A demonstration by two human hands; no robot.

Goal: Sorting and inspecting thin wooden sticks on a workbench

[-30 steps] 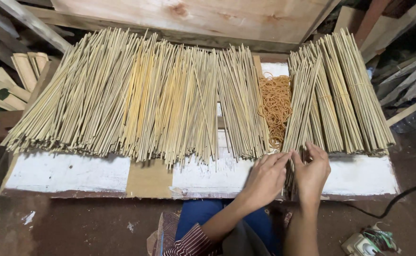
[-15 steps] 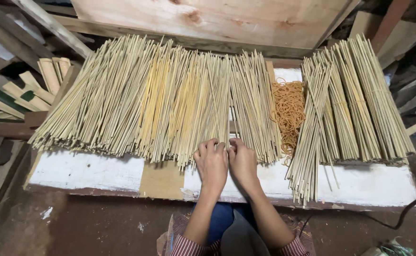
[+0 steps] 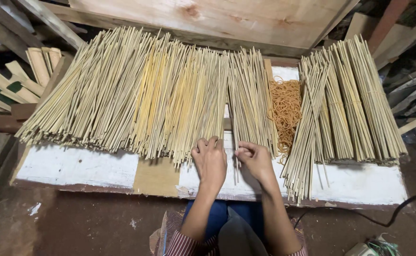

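Note:
A wide layer of thin bamboo sticks (image 3: 136, 95) lies spread over a white-painted board (image 3: 75, 166). My left hand (image 3: 210, 161) rests palm down on the near ends of the sticks at the middle. My right hand (image 3: 254, 159) is beside it, fingers curled around a few loose sticks (image 3: 237, 166) pulled from the narrower group (image 3: 250, 99). A heap of orange rubber bands (image 3: 285, 109) lies between that group and tied bundles of sticks (image 3: 350, 104) on the right.
A plywood sheet (image 3: 217, 19) leans at the back. Flat bamboo slats (image 3: 18, 80) lie at the far left. A black cable (image 3: 388, 215) runs along the dirt floor at lower right. My knees in blue trousers (image 3: 227, 223) are under the board's edge.
Both hands moved from the right bundles leftward to the middle of the board. They now work at the near ends of the loose sticks, with the right hand curled on a few.

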